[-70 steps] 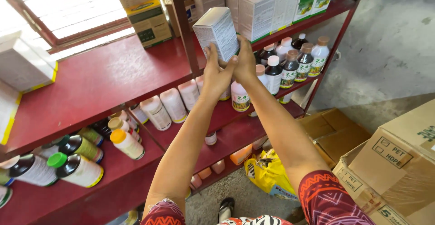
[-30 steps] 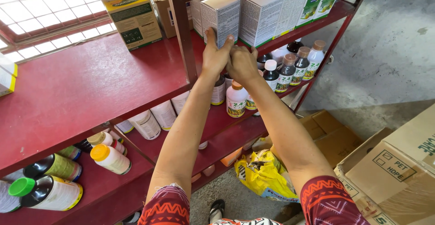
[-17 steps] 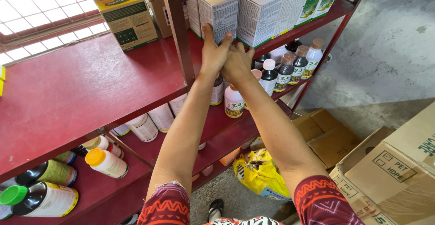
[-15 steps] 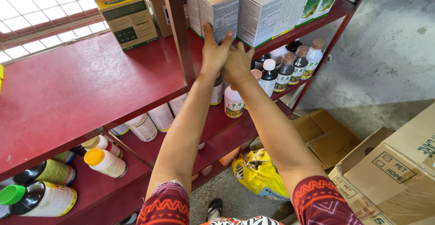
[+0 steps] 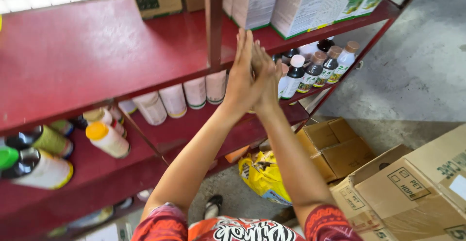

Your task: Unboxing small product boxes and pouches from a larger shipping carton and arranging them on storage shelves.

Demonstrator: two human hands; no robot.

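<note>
Since the earlier frames, both hands have been drawn back from the white carton [image 5: 256, 1], which is left standing on the red upper shelf [image 5: 97, 52] just beyond the fingertips, beside a second white carton [image 5: 303, 3]. From the head view, the left hand [image 5: 241, 71] and right hand [image 5: 266, 73] are seen raised palm to palm, fingers straight, pressed together and holding nothing. Below the fingers a row of dark bottles [image 5: 313, 69] is ranged on the lower shelf, and cardboard boxes [image 5: 407, 183] are seen on the floor, well apart.
</note>
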